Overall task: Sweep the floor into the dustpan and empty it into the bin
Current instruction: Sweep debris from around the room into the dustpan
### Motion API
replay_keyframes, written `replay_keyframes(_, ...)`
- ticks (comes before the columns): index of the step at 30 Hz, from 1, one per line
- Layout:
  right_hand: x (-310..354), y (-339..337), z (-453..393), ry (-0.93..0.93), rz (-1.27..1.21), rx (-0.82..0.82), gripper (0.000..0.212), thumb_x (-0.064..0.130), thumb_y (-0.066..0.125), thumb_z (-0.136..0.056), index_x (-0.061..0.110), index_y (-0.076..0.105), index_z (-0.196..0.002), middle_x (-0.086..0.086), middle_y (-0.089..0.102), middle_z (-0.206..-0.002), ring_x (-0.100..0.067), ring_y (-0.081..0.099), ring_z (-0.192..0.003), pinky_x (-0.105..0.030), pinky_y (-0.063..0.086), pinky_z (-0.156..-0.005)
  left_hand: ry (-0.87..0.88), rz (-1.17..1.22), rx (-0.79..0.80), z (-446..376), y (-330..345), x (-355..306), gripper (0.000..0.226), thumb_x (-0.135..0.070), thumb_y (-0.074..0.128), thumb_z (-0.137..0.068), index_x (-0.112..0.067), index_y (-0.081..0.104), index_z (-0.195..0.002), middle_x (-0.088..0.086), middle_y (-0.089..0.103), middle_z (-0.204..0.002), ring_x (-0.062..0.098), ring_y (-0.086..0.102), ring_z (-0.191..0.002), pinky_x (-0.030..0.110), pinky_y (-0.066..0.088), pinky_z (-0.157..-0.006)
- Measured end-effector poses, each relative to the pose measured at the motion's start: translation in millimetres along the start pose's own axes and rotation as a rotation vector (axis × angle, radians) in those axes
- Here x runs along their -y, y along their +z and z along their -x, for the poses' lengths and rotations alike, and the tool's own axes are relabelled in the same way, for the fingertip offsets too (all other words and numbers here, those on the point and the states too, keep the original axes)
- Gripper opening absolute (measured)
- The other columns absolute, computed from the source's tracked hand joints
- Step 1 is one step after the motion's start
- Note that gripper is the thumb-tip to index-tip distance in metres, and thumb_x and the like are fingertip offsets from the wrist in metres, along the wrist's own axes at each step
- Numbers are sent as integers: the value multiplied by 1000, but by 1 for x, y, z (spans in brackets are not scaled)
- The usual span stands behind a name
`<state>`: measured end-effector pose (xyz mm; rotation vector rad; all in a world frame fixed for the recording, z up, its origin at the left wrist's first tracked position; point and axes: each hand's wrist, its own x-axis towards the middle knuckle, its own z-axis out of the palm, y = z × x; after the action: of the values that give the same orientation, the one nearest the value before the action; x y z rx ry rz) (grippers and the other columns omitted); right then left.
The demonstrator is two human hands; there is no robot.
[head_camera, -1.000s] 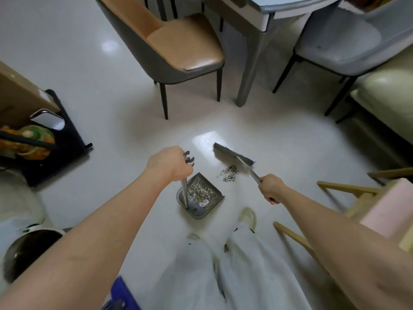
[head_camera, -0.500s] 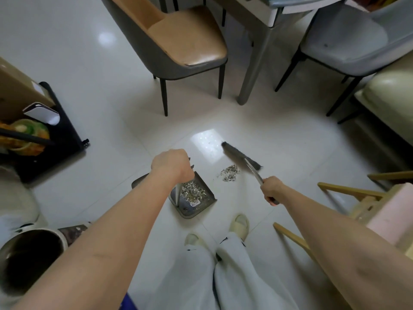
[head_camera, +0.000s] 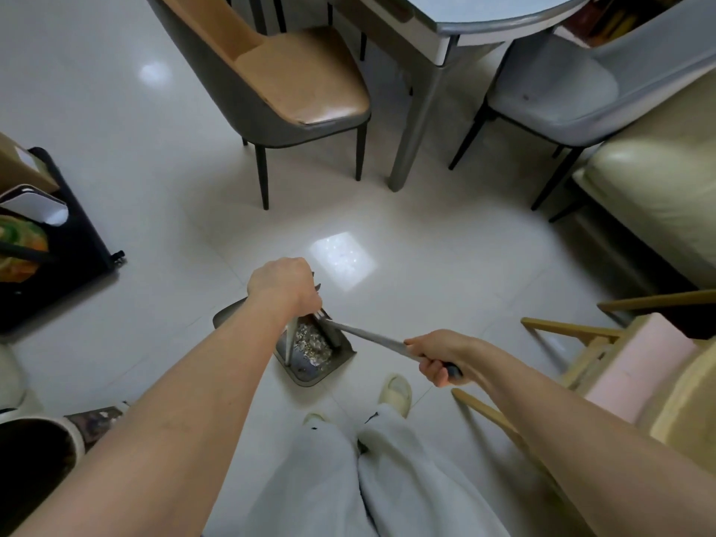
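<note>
Tan-seated chair [head_camera: 294, 91] and grey chair [head_camera: 561, 94] beside grey table [head_camera: 445, 25]; cream sofa [head_camera: 651, 199] at right.

Floor [head_camera: 162, 157]: glossy off-white tile with pale grout lines. Dustpan [head_camera: 310, 368]: dark grey, holding speckled grey-white debris [head_camera: 310, 343]. Broom handle [head_camera: 372, 337]: silver-grey, with a black grip section at the near end. Far chair [head_camera: 302, 83]: grey shell, tan seat, black legs. Far right chair [head_camera: 561, 94]: pale blue-grey, black legs. Table [head_camera: 484, 17]: light grey top, grey leg. Right sofa [head_camera: 658, 195]: cream. Near right cushion [head_camera: 639, 362]: pink on a light wood frame. Trousers [head_camera: 348, 478]: white. Slippers [head_camera: 395, 393]: cream. Near left bin [head_camera: 73, 432]: white rim, dark interior.
</note>
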<state>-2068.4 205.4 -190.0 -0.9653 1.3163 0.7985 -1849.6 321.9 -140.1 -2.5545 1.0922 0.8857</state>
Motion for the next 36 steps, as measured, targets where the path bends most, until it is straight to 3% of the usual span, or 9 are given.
replay_keyframes(6,-1,19,23,-141,120,-73,40,16,36,-100,30,45,-136,0,32,-61,-8,23,-42,-17,21,-37,4,28,25,8,3,20,16,-25,55,-85,-16,48,-74,1,52,-74,26,56,-81,33,47,-68)
replay_keyframes(9,11,24,24,-177,197,-126,36,13,37,-101,20,50,-134,-1,33,-62,-10,24,-45,-19,21,-40,-11,44,26,14,2,33,9,-25,55,-82,-17,59,-84,1,62,-88,25,59,-85,33,52,-76)
replay_keyframes(11,18,26,18,-196,234,-159,36,10,37,-100,9,48,-134,-3,35,-62,-12,25,-47,-20,22,-41,-39,61,36,17,3,44,18,-24,54,-82,-16,63,-95,1,65,-95,25,61,-89,34,54,-80)
replay_keyframes(18,34,41,-22,-201,364,-259,36,0,33,-96,-3,52,-127,-7,38,-60,-15,29,-47,-21,23,-43,-124,104,35,31,11,89,7,-24,55,-83,-18,55,-86,2,61,-90,26,55,-84,30,46,-73)
replay_keyframes(22,19,57,-53,-201,445,-264,37,1,40,-94,-5,51,-129,-8,43,-62,-19,39,-46,-24,33,-39,-122,72,42,40,21,106,16,-24,58,-80,-17,63,-94,0,67,-101,25,61,-92,31,51,-79)
replay_keyframes(24,5,77,-65,-126,449,-220,39,0,34,-94,-7,48,-130,-9,45,-56,-19,39,-43,-24,33,-40,-105,41,46,41,26,108,20,-22,57,-79,-18,64,-97,0,67,-103,25,62,-93,31,50,-77)
replay_keyframes(26,-2,91,-66,-58,338,-120,40,3,30,-95,-3,47,-132,-7,42,-46,-16,35,-35,-21,28,-39,-79,14,37,41,27,103,14,-20,57,-80,-16,59,-92,2,65,-99,25,58,-87,31,46,-72)
replay_keyframes(30,8,87,-35,1,58,17,34,15,35,-101,20,48,-132,2,34,-46,-6,27,-31,-13,21,-31,-56,-17,12,44,23,95,11,-21,57,-82,-15,50,-88,4,53,-88,26,51,-82,32,45,-72)
replay_keyframes(36,9,85,15,-86,163,-38,37,13,36,-98,27,52,-128,1,29,-57,-8,22,-40,-15,17,-35,-61,-20,-7,55,30,104,18,-24,57,-83,-14,59,-98,4,60,-99,28,56,-89,31,44,-72)
